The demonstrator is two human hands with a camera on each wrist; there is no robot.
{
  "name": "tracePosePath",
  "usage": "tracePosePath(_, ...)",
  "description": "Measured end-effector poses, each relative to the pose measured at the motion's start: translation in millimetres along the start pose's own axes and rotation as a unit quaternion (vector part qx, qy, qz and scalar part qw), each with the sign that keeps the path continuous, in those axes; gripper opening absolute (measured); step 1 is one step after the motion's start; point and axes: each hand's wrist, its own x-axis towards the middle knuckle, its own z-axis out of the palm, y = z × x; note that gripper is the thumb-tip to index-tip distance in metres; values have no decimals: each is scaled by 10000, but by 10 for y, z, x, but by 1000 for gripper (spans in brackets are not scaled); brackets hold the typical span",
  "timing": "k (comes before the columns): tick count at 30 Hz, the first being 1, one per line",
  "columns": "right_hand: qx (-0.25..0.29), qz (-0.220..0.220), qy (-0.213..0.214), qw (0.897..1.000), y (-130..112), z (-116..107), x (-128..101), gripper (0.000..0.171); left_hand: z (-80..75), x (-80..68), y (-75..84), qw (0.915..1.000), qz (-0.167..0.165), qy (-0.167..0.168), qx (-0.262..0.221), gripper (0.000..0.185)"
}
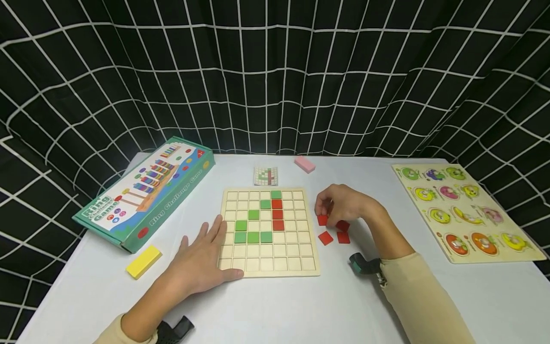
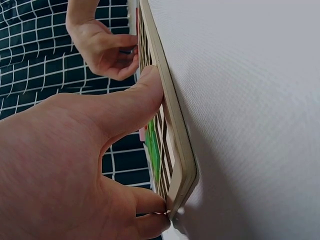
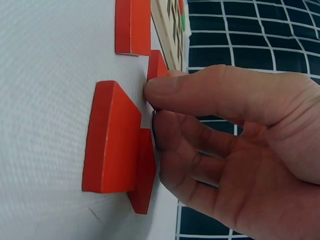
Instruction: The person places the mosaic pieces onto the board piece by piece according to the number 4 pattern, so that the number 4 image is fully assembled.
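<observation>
A wooden grid board lies flat on the table, with several green tiles and a column of three red tiles in its cells. My left hand rests with spread fingers along the board's left edge; in the left wrist view its thumb lies on the rim. Right of the board, my right hand pinches a red square tile between thumb and fingers, its index fingertip partly hidden. Several loose red tiles lie beside it, among them one thick red tile close to the right wrist camera.
A small pattern card and a pink block lie behind the board. At the left are a Ring Challenge Game box and a yellow block. A fruit puzzle board lies at the right.
</observation>
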Motion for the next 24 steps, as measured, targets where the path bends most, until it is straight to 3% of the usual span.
tracePosePath(15, 173, 123, 233, 9995, 16, -28, -19, 27, -9, -4, -3, 10000, 8, -13, 25, 119)
tracePosePath(24, 883, 17, 265, 9957, 75, -42, -43, 29, -2, -10, 1, 10000, 33, 36, -5, 119)
